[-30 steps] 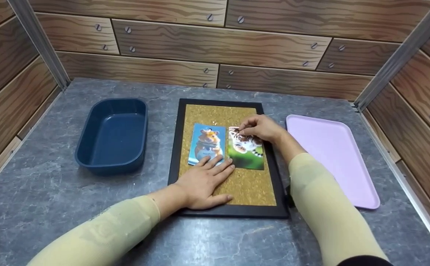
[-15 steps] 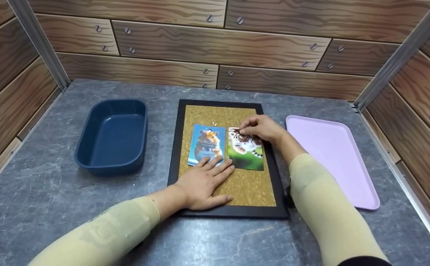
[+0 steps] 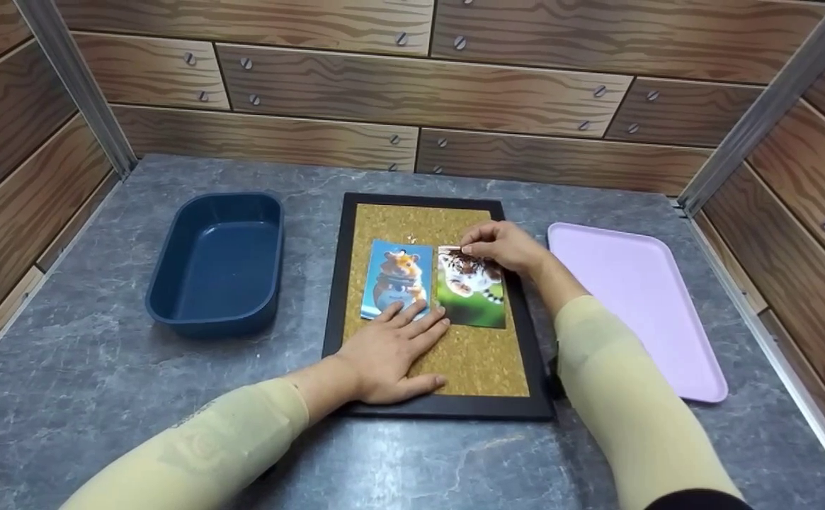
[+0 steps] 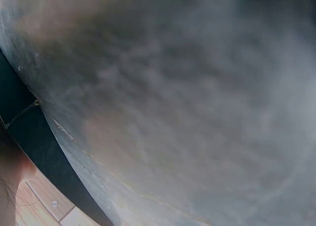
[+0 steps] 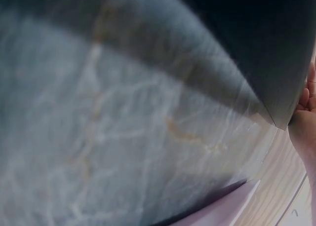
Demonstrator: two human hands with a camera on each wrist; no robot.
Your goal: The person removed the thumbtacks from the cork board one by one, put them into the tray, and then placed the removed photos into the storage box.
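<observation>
A black-framed cork board (image 3: 483,361) lies on the table, bearing a hamster picture (image 3: 401,273) and a tiger picture (image 3: 470,301) side by side. My left hand (image 3: 387,354) rests flat on the board's lower left, fingers spread. Its fingertips touch the hamster picture's bottom edge and reach the tiger picture's lower left corner. At the top of the tiger picture, my right hand (image 3: 503,244) pinches thumb and forefinger together; I cannot tell what small thing is between them. Tiny shiny clear pieces (image 3: 412,239) lie on the cork above the hamster picture.
A deep blue bin (image 3: 217,269) stands left of the board. On the right lies a flat lilac tray (image 3: 639,304), partly behind my right forearm. Wood-patterned walls (image 3: 355,85) close off the grey marbled table (image 3: 270,425) at the back and sides. Both wrist views show mostly blurred tabletop.
Both hands and the two pictures keep their places on the board. The head view has tilted up very slightly, so everything sits a little lower.
</observation>
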